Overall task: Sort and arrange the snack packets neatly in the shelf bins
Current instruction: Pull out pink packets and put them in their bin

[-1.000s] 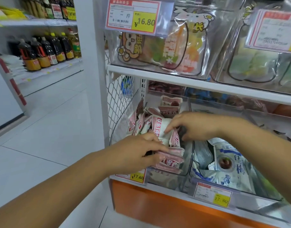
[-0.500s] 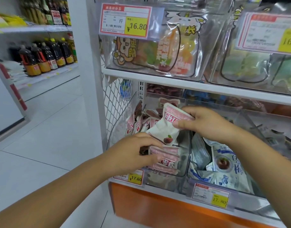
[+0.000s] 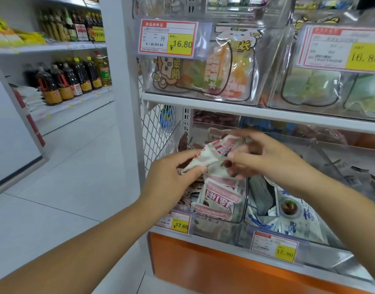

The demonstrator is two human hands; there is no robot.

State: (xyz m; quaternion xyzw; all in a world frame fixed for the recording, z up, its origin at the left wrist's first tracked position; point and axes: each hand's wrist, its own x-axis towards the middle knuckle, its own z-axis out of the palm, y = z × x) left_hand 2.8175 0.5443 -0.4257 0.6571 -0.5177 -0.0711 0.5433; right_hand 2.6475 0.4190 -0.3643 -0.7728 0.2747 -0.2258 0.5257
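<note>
You hold one pink-and-white packet [image 3: 212,155] between both grips. Your left grip [image 3: 171,177] pinches its lower end between thumb and fingertips. Your right grip [image 3: 267,162] curls round the upper end, though motion blur softens those fingers. The packet's long axis runs on a slant, low at the left grip and rising toward the right, crumpled in the middle.

Straight below both grips sits the clear bin [image 3: 216,230], with a stack of matching packets [image 3: 218,198] leaning at its front. So the move looks like a drop downward, and your left grip is the nearer one to that stack.

Mind the edges. The wire mesh [image 3: 157,132] stands just outside the left grip. The bin's side wall runs under the right grip, with blue packets [image 3: 294,219] beyond it. The upper shelf [image 3: 267,113] hangs overhead. Any room behind the stack is hidden by your hands.
</note>
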